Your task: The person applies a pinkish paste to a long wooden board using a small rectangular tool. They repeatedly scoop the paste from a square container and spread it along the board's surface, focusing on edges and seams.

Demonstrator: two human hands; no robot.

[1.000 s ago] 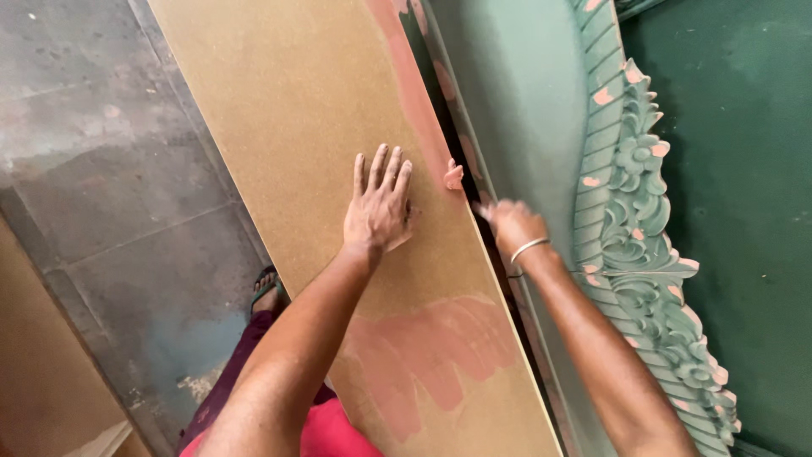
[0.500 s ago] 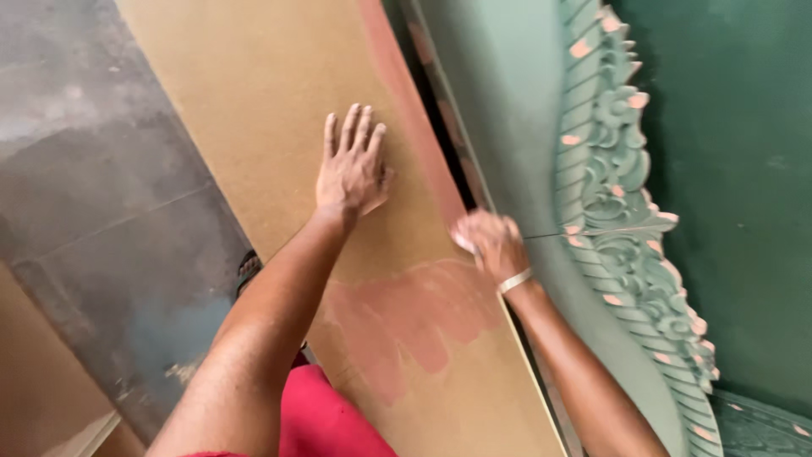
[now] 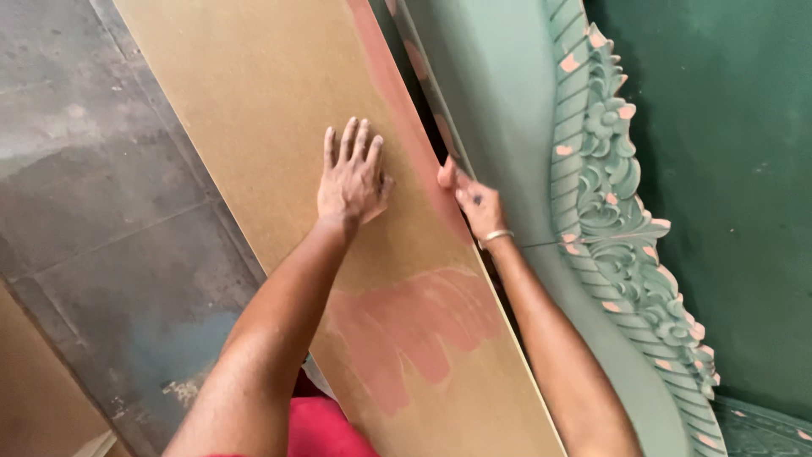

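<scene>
A long tan fibreboard panel with pinkish-red paint smears runs diagonally through the view. My left hand lies flat on its face, fingers spread. My right hand, with a thin metal bangle on the wrist, grips the panel's right edge with the thumb on top; its fingers are hidden behind the edge. Just right of that edge stands a green-painted panel with a carved floral border showing pink spots.
A grey stained concrete floor lies to the left. A dark green wall fills the right side. Another tan board edge shows at the bottom left. Red cloth sits at the bottom between my arms.
My left hand stays flat on the board. My right hand has shifted along the right edge and now clasps it with the thumb on top. The view has shifted slightly.
</scene>
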